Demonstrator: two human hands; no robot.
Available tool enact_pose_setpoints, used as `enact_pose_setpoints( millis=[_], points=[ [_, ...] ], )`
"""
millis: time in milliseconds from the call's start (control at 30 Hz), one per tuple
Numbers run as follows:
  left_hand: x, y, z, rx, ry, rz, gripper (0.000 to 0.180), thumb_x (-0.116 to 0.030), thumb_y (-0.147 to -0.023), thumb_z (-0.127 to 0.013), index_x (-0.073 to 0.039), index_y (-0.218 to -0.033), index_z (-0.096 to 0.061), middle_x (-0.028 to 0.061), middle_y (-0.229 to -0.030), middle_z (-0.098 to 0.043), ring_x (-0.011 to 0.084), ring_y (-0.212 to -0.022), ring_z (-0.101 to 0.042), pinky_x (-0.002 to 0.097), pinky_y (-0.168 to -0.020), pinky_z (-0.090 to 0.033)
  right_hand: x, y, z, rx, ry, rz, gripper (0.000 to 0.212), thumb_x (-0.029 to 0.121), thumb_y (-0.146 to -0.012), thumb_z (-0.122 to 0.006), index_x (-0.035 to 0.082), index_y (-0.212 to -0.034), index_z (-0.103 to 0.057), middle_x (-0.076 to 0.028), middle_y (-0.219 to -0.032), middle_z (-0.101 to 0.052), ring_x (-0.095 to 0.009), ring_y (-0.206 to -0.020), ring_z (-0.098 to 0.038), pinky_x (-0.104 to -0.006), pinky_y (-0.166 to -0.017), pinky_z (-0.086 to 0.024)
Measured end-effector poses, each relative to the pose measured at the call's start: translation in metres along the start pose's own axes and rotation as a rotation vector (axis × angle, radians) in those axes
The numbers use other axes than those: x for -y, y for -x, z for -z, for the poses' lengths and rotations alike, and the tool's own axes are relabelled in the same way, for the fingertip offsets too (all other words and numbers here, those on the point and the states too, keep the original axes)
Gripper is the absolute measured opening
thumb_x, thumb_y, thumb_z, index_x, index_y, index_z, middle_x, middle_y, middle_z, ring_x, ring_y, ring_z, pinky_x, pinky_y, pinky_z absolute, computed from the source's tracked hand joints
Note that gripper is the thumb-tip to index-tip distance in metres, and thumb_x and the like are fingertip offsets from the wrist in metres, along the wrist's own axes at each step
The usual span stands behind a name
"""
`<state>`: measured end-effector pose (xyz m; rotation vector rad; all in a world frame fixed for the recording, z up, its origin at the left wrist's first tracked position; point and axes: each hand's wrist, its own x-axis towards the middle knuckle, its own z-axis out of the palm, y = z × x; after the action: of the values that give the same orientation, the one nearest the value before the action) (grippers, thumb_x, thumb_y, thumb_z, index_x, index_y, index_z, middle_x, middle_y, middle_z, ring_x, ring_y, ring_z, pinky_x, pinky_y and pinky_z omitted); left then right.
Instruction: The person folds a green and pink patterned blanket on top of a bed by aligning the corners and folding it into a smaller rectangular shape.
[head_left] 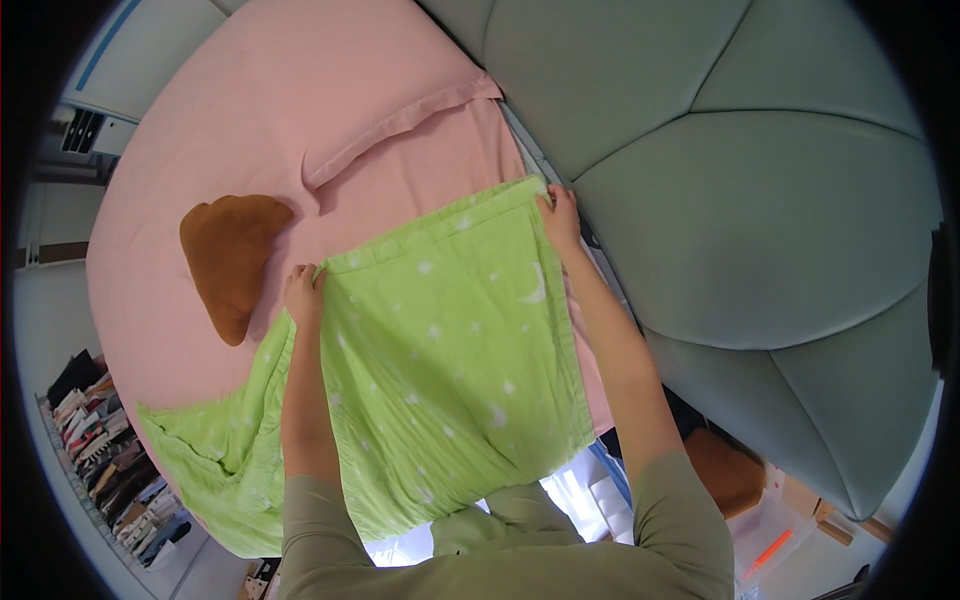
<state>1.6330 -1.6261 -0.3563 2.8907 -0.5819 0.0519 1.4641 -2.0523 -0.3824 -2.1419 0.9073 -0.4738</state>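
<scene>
A light green blanket (440, 350) with white moons and stars is stretched between my hands over the pink bed sheet (150, 270). My left hand (304, 295) pinches its far edge near the middle of the bed. At the far right corner, my right hand (560, 215) grips the same edge beside the headboard. The blanket's left part lies bunched and folded along the near side of the bed. Just beyond my left hand rests a brown cushion (232, 262), wide at the top and narrowing toward me.
A pink pillow (350, 80) lies at the far end of the bed. The padded grey-green headboard (740, 220) rises along the right. Clothes hang on a rack (125, 480) at the lower left. A brown object (722, 472) stands beyond my right elbow.
</scene>
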Motion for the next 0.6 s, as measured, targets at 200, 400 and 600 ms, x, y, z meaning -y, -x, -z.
enact_pose_setpoints(
  millis=[200, 400, 600],
  points=[
    [0.008, 0.002, -0.036, 0.003, 0.039, 0.051, 0.017, -0.023, -0.082, -0.054, -0.010, -0.093, -0.055, 0.0056, -0.100, -0.057, 0.0280, -0.087, -0.055, 0.0396, -0.073, -0.044, -0.017, -0.006, -0.021, 0.125, 0.150, -0.106, 0.026, 0.027, -0.077, -0.059, 0.007, -0.093, -0.055, -0.013, -0.097, -0.054, -0.030, -0.095, -0.050, -0.0389, -0.081, -0.041],
    [0.009, -0.005, -0.045, 0.277, -0.197, 0.184, 0.025, -0.022, -0.085, -0.048, -0.011, -0.107, -0.047, 0.0088, -0.100, -0.056, 0.0304, -0.088, -0.055, 0.0444, -0.074, -0.041, -0.013, 0.004, -0.033, 0.021, 0.248, -0.240, 0.034, 0.030, -0.077, -0.059, 0.006, -0.101, -0.053, -0.016, -0.098, -0.055, -0.034, -0.095, -0.049, -0.0434, -0.082, -0.039],
    [-0.047, 0.003, -0.034, 0.018, -0.128, -0.022, 0.044, -0.018, -0.076, -0.056, -0.008, -0.117, -0.042, 0.0121, -0.111, -0.049, 0.0306, -0.106, -0.045, 0.0441, -0.090, -0.032, -0.010, 0.009, -0.025, -0.073, 0.101, -0.109, 0.028, 0.024, -0.077, -0.062, 0.005, -0.096, -0.055, -0.015, -0.093, -0.057, -0.031, -0.089, -0.053, -0.0377, -0.077, -0.043]
  ],
)
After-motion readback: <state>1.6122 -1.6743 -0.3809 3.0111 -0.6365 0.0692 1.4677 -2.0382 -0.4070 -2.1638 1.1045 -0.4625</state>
